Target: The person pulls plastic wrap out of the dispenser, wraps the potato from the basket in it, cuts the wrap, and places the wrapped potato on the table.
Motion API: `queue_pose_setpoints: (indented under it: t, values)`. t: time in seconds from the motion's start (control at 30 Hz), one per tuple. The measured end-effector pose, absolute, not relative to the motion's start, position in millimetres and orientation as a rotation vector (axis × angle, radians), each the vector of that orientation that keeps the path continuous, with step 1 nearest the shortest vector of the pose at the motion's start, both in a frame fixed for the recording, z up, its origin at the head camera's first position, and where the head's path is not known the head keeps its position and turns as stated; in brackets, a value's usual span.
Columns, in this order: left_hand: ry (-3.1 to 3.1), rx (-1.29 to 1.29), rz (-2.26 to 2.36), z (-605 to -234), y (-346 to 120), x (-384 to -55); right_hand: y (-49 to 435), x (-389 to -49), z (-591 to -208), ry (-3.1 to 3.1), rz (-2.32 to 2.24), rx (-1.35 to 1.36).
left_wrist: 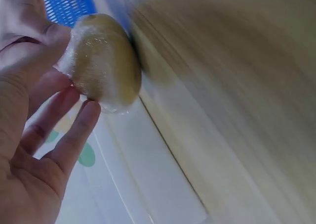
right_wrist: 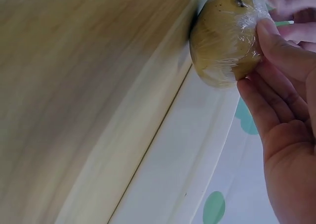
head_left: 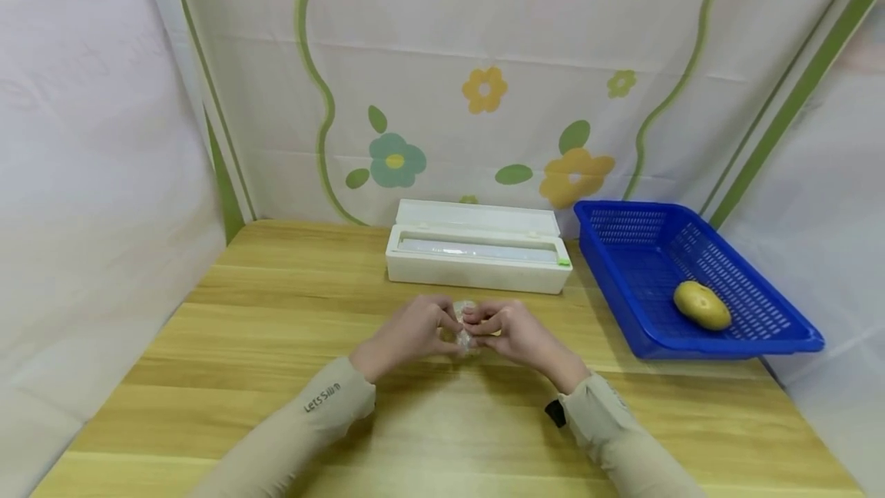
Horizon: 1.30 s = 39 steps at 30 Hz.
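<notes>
Between both hands, low over the table, is a yellow potato [left_wrist: 116,61] wrapped in clear, wrinkled cling film [right_wrist: 244,31]. My left hand [head_left: 415,333] grips it from the left side, thumb and fingertips at the film. From the right, my right hand [head_left: 515,335] pinches the gathered film against the potato, thumb on top and fingers beneath. In the head view the hands hide most of the potato. A dark spot marks its skin in the right wrist view.
A white cling film dispenser [head_left: 477,273] with its lid up stands behind the hands, a roll inside. To the right, a blue plastic basket [head_left: 625,313] holds a second, bare potato [head_left: 701,305]. A flower-printed curtain [head_left: 442,44] hangs behind the wooden table [head_left: 442,436].
</notes>
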State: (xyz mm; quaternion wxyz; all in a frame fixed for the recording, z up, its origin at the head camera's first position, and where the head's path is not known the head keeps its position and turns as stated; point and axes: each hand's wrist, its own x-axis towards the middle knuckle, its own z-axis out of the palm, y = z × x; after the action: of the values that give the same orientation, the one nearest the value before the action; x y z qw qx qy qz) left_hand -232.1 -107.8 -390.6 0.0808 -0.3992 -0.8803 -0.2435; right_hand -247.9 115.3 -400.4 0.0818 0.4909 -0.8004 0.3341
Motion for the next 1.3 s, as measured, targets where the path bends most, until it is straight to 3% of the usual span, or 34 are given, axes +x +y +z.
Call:
queue_pose_setpoints:
  t: [0.27,0.8,1.3]
  values:
    - [-2.501,-1.279,-0.525,-397,-105,-235,116,-252,-404,-2.353,0.995,1.43]
    - [-2.486,-1.379,-0.678,-401,-125,-246,119,-251,-401,-2.519,0.865,1.39]
    - [-2.609,-1.174,-1.163,-408,-125,-261,120,-265,-406,-2.547,1.058,1.29]
